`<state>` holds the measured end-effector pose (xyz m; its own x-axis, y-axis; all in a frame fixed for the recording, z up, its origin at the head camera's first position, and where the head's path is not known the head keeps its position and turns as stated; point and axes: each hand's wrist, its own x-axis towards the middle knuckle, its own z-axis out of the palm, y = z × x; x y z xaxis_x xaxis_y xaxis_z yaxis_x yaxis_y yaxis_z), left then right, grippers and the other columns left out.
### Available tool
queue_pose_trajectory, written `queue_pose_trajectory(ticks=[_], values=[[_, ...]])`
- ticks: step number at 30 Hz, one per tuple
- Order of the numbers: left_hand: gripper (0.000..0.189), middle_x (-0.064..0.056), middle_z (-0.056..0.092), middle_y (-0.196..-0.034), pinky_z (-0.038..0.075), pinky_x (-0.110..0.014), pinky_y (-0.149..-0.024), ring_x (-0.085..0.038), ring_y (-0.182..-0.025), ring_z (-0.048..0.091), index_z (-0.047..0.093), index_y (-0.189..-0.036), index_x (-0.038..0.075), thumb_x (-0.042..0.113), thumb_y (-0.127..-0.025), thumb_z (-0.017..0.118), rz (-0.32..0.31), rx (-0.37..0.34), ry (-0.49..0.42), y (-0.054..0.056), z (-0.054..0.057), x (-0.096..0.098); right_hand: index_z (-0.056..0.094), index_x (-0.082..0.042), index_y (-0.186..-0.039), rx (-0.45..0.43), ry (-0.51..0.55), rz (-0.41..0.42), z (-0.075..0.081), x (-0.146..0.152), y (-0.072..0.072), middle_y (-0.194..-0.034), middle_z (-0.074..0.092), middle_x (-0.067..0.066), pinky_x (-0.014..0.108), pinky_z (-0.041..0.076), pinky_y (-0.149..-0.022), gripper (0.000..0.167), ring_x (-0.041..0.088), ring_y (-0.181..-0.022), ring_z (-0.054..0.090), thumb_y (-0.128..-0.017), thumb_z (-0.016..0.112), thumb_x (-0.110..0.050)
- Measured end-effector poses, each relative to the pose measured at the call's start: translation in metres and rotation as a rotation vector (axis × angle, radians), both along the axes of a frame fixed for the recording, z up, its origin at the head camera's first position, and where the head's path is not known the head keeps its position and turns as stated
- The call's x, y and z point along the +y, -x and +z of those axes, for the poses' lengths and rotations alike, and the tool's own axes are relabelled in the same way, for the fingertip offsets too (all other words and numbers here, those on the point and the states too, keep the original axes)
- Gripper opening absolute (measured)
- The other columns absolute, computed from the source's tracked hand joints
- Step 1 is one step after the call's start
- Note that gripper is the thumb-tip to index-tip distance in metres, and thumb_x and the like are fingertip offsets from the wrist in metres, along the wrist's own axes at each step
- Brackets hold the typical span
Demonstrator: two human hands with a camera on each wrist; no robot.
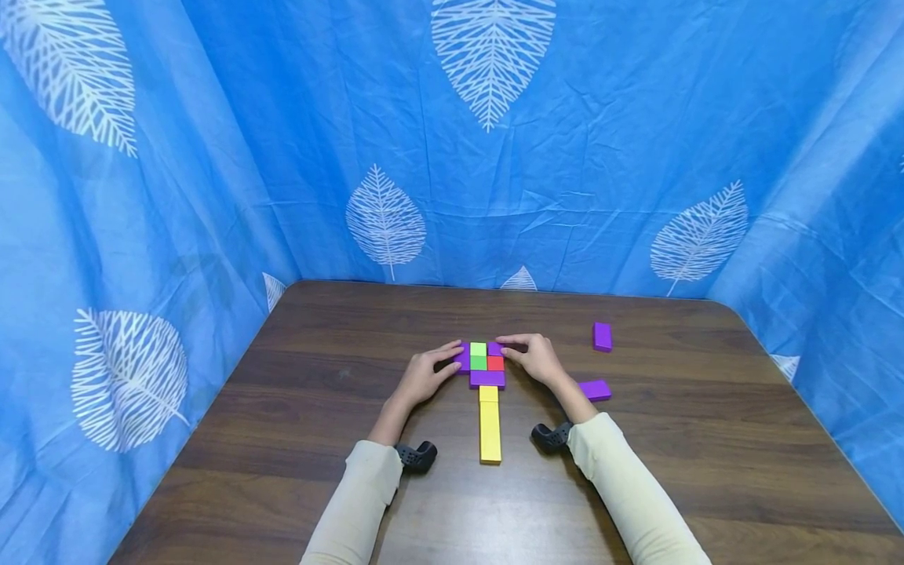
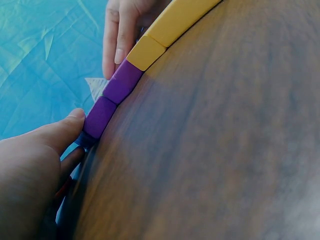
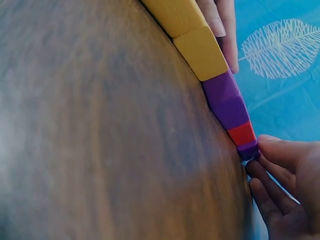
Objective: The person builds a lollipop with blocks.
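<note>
Flat on the table lies a figure of coloured blocks. My left hand (image 1: 421, 375) holds the upright purple block (image 1: 463, 358) at the figure's left side between thumb and fingers. At the far right corner, my right hand (image 1: 540, 361) pinches a small purple block (image 1: 494, 348) with thumb and fingertips. Between them sit a lime block (image 1: 478, 348), a green block (image 1: 478, 362) and a red block (image 1: 496, 363). A crosswise purple block (image 1: 487, 379) touches them on the near side. Below it run a short yellow block (image 1: 488, 393) and a long yellow block (image 1: 490, 431).
Two loose purple blocks lie to the right, one farther back (image 1: 602, 337) and one beside the right forearm (image 1: 595, 390). A black wrist device (image 1: 418, 457) is on the left wrist, another (image 1: 551, 438) on the right. Blue leaf-print curtains (image 1: 452, 196) surround the wooden table (image 1: 297, 392).
</note>
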<state>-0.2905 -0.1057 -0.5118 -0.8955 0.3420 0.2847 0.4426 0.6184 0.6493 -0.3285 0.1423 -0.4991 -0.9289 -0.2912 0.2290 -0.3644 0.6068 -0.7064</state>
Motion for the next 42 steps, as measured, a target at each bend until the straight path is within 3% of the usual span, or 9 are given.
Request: queue_pose_trajectory(ticks=[20,32,42], values=[[0.037,0.003,0.048,-0.136,0.035,-0.040,-0.102,-0.019,-0.125,0.044,0.058,-0.128,0.016,0.028,-0.093,0.056,0.009,-0.007,0.006,0.000,0.000,0.001,0.072,-0.016,-0.106,-0.018,0.013,-0.010,-0.001,-0.003,-0.002,-0.107,0.067,0.005,0.041,0.043,-0.094,0.023,0.024,-0.110,0.056,-0.085,0.068,-0.023],[0.037,0.003,0.049,-0.136,0.036,-0.039,-0.102,-0.019,-0.124,0.044,0.059,-0.127,0.016,0.029,-0.092,0.057,0.003,0.013,-0.001,0.000,-0.001,0.001,0.066,-0.008,-0.116,-0.039,0.120,0.009,-0.003,0.001,-0.012,-0.113,0.065,0.009,0.041,0.048,-0.087,0.032,0.024,-0.105,0.059,-0.086,0.067,-0.018],[0.036,0.001,0.049,-0.135,0.036,-0.039,-0.102,-0.020,-0.124,0.045,0.059,-0.126,0.014,0.027,-0.092,0.057,-0.004,0.022,-0.010,0.000,-0.002,0.000,0.064,-0.011,-0.119,-0.027,0.133,-0.004,-0.008,0.002,-0.023,-0.119,0.062,0.007,0.042,0.041,-0.097,0.037,0.025,-0.115,0.053,-0.084,0.069,-0.020]])
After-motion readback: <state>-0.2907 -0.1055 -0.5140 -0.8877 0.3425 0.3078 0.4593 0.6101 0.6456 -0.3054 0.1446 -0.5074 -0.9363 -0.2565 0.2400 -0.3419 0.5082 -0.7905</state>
